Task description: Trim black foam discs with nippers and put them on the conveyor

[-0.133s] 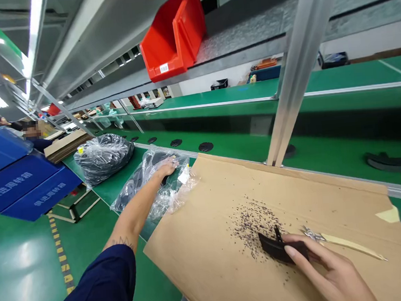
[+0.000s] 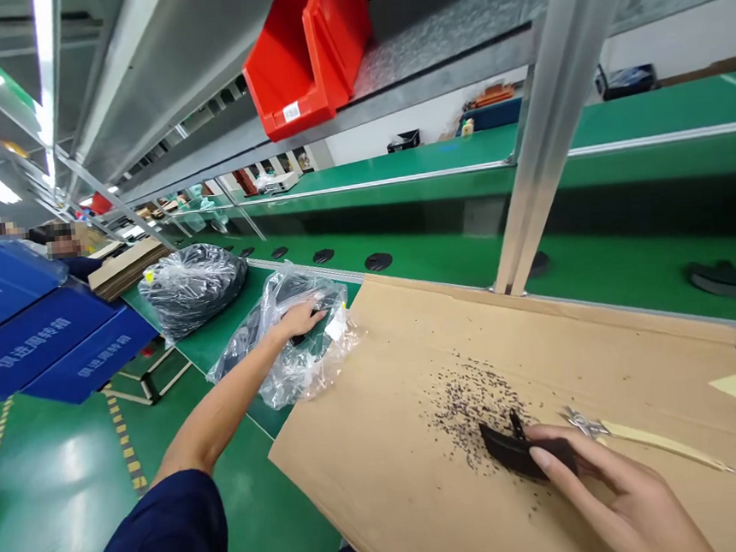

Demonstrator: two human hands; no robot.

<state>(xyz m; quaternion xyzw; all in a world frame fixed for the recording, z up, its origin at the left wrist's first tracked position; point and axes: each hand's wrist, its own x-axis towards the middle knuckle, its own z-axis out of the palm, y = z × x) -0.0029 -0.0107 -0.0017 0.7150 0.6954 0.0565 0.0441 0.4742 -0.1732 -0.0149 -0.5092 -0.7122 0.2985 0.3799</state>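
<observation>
My right hand (image 2: 618,482) pinches a curved black plastic part (image 2: 518,453) with a small upright tab, low over the cardboard. Beneath and beyond it lies a scatter of tiny black bits (image 2: 469,400). Further off, my left hand (image 2: 302,318) reaches into the mouth of a clear plastic bag (image 2: 287,378). Its fingers are bent round a dark part there, mostly hidden by the hand and the bag. A trimming tool with a pale yellow handle (image 2: 663,446) and metal head rests to the right of my right hand.
The cardboard sheet (image 2: 370,448) covers the near bench. A second full bag (image 2: 195,287) sits behind the first. Black parts lie along the green surface (image 2: 444,261) beyond. A metal post (image 2: 543,140) and a red bin (image 2: 324,65) stand ahead. Blue crates (image 2: 44,339) and people are at left.
My left hand has drawn back slightly toward me within the bag, and its fingers look more bent. My right hand still holds the black part. The view has shifted a little.
</observation>
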